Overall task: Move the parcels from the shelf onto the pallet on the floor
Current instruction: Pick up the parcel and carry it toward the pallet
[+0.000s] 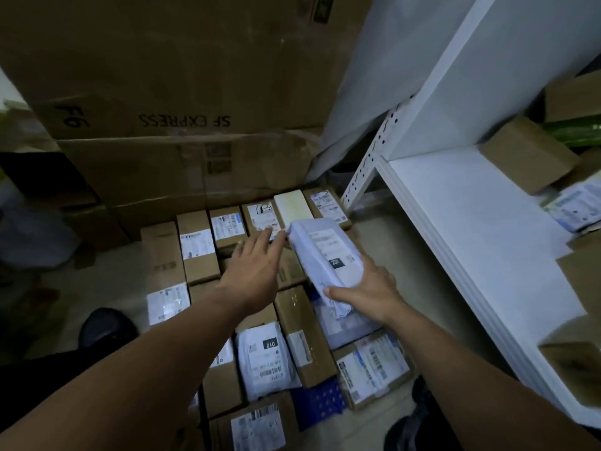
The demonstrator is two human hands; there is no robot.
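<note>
- Holding a white poly-bag parcel (327, 255) by its near end, the right hand (367, 296) has its thumb on the near edge and its fingers wrapped beneath, clamped on the bag.
- That parcel hangs tilted above the rows of parcels on the floor, its label facing up.
- Just beside its far corner, the left hand (257, 265) reaches forward palm down, fingers straight and slightly apart, gripping nothing; whether the fingertips touch the bag I cannot tell.
- Brown cartons and white bags (263, 356) lie packed side by side below, with a patch of blue pallet (320, 406) showing between them near the bottom.
- To the right stands a white shelf (471, 229), with several brown boxes (527, 154) on it at the far right.
- Large cardboard boxes (182, 76) marked SF EXPRESS rise behind the rows.
</note>
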